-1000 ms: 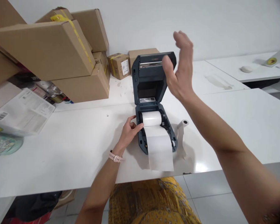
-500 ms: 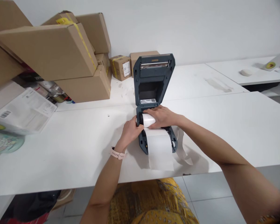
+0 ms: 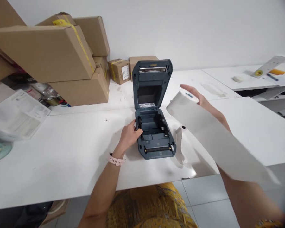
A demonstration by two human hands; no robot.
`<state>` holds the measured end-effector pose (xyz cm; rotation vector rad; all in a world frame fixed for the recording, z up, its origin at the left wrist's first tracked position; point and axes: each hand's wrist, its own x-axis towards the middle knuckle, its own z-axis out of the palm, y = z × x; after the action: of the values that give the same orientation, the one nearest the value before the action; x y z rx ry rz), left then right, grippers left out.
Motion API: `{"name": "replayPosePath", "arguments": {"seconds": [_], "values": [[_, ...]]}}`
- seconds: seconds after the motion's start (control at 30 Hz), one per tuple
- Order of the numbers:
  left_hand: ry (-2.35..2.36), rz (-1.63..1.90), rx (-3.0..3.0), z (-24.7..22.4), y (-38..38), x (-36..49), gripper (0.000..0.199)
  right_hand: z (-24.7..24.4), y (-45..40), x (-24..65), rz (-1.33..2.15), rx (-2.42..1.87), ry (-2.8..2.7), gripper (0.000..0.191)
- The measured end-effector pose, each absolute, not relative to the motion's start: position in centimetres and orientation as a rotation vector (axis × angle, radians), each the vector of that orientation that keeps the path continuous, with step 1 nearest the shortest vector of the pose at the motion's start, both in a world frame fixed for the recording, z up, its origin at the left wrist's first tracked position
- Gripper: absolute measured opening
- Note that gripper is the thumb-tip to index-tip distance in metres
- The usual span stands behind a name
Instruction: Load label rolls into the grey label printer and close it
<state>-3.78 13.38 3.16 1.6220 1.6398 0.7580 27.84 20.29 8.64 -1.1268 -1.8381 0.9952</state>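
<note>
A dark grey label printer stands on the white table with its lid raised and its roll bay uncovered, no roll inside. My left hand grips the printer's left edge, thumb over the rim. To the right of the printer, my right hand holds a white label roll in the air, mostly from behind. A long paper strip trails from the roll down to the right, across my forearm. On the table beside the printer lies a curled strip of white paper.
Cardboard boxes are stacked at the back left, with a small taped box near the wall. A white printed box and a green container are at the far left. A round white object sits back right.
My right hand has lifted the white roll out of the printer and moved it right, its paper tail swinging along. My left hand stays at the printer's left side.
</note>
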Motion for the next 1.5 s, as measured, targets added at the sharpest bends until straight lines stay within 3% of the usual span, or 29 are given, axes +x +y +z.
{"name": "replayPosePath", "arguments": {"seconds": [0.27, 0.47, 0.67, 0.93, 1.1, 1.2, 1.27, 1.5], "values": [[1.645, 0.785, 1.634, 2.8, 13.6, -3.9, 0.059, 2.3, 24.4, 26.9, 0.993, -1.287, -1.843, 0.083], [1.623, 0.8, 1.619, 2.5, 13.6, -4.0, 0.058, 0.7, 24.1, 28.7, 1.116, -1.264, -1.873, 0.091], [1.598, 0.835, 1.585, 2.2, 13.5, -4.0, 0.06, -0.7, 19.9, 34.3, 1.406, -1.236, -1.616, 0.068], [1.618, 0.893, 1.615, 1.7, 13.3, -3.8, 0.059, -1.6, 16.1, 31.5, 1.435, -1.304, -1.581, 0.046], [1.669, 0.888, 1.649, 2.0, 13.1, -3.5, 0.057, 3.2, 14.9, 31.4, 1.19, -1.119, -1.512, 0.054], [1.688, 0.873, 1.647, 2.2, 13.0, -3.5, 0.057, 7.7, 14.8, 28.9, 1.154, -0.937, -1.897, 0.039], [1.697, 0.867, 1.648, 2.3, 13.0, -3.5, 0.059, 9.6, 15.6, 25.8, 1.088, -0.848, -2.264, 0.039], [1.644, 0.878, 1.631, 1.9, 13.2, -3.7, 0.059, 6.5, 20.3, 17.3, 0.42, -0.956, -2.975, 0.041]]}}
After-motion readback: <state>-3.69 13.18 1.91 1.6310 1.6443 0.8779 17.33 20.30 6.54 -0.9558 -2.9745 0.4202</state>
